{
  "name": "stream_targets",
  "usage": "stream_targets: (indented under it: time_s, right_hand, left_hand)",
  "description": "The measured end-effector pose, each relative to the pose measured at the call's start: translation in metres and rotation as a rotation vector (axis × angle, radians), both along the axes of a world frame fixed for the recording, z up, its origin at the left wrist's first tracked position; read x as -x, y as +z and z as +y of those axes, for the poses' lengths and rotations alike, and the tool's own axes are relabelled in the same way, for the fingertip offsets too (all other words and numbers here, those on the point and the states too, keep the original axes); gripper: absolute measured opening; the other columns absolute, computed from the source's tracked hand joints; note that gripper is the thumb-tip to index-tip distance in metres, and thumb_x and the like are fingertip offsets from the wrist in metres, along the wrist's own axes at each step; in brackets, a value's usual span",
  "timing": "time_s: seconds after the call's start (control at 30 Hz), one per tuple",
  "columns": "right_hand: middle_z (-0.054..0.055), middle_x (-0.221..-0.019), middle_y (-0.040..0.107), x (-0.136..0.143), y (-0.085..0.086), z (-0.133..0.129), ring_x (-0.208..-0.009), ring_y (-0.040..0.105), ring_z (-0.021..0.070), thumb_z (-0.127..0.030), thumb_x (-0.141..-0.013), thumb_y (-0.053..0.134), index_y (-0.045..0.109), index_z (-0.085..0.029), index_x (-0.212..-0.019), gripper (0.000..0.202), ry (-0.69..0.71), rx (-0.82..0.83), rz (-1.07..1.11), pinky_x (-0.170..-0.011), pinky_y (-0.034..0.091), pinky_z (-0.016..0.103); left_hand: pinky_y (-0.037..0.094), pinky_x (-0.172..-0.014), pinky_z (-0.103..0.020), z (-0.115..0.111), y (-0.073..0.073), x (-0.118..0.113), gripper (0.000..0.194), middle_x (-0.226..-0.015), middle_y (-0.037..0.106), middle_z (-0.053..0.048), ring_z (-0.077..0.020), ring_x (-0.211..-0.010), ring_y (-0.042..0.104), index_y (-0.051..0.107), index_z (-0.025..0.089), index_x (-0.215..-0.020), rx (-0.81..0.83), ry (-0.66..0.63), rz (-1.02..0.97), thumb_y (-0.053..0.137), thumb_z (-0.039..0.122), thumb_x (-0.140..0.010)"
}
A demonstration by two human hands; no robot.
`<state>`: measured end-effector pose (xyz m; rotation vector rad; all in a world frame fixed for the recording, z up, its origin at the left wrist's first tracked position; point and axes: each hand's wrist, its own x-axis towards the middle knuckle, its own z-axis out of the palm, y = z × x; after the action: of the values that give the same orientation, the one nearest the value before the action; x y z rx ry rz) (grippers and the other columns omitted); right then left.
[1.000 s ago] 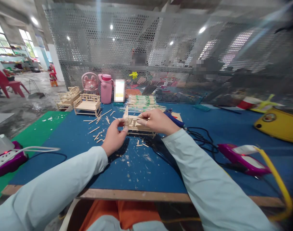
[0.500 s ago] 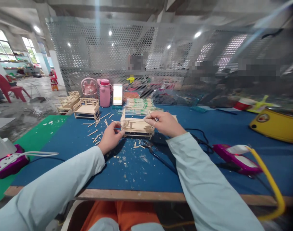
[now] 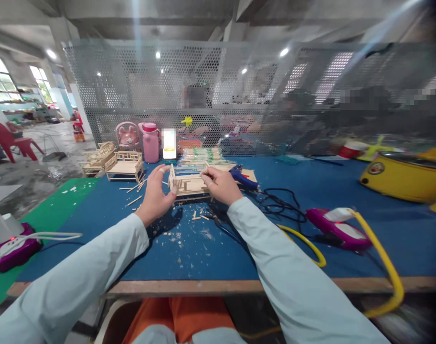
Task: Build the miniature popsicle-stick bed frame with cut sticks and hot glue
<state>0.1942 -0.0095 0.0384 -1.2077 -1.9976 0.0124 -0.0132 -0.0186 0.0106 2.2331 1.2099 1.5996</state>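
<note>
A small model bed (image 3: 191,184) made of thin wooden sticks stands on the blue table mat in front of me. My left hand (image 3: 155,197) is at its left end, thumb and index finger on either side of the upright end panel (image 3: 172,177). With fingers pinched together, my right hand (image 3: 223,185) grips the upright piece at the bed's right end and hides most of that end. Just behind the right hand lies a blue glue gun (image 3: 245,178). Dark-handled pliers (image 3: 218,220) rest near the bed's front, partly under my right forearm.
Similar model beds (image 3: 124,165) stand at the back left, near loose sticks (image 3: 134,200). Bundled sticks (image 3: 201,155), a lit phone (image 3: 169,143) and a pink bottle (image 3: 151,143) line the back by a perforated screen. Cables and a purple power strip (image 3: 337,229) lie right.
My left hand has risen along the left end panel, its fingers wider apart. The right hand still pinches the right end. The view has shifted, bringing the glue gun into sight.
</note>
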Motion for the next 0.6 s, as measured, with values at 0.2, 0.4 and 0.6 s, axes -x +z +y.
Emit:
stream_targets:
  time_s: [0.2,0.4,0.6]
  right_hand:
    - [0.005,-0.075,0.056,0.004,-0.001,-0.003,-0.074,0.05,0.0188,-0.023,-0.071,0.046,0.052,-0.017,-0.077,0.01,-0.063,-0.228,0.013,-0.071,0.038,0.03]
    - [0.002,-0.073,0.047,0.008,0.002,-0.009,-0.072,0.044,0.0171,-0.025,-0.074,0.049,0.047,-0.019,-0.079,0.008,-0.207,-0.5,0.147,-0.07,0.038,0.03]
    - [-0.002,-0.068,0.043,0.001,0.005,-0.004,-0.065,0.042,0.0139,-0.03,-0.079,0.046,0.041,-0.021,-0.071,0.013,-0.248,-0.461,0.296,-0.065,0.037,0.027]
  left_hand:
    - [0.036,-0.098,-0.039,0.027,0.055,0.005,0.045,-0.116,0.056,-0.013,-0.0242,-0.109,0.051,0.053,0.015,-0.109,0.111,-0.165,0.182,0.063,0.021,-0.065]
    - [0.045,-0.072,-0.025,0.026,0.021,0.005,0.02,-0.081,0.059,-0.003,-0.0123,-0.074,0.056,0.054,0.015,-0.088,0.226,0.05,-0.369,0.045,0.031,-0.082]
    - [0.038,-0.058,-0.022,0.007,-0.013,0.0,0.021,-0.06,0.049,0.003,-0.0099,-0.056,0.046,0.05,0.016,-0.071,0.408,0.007,-0.287,0.046,0.034,-0.08]
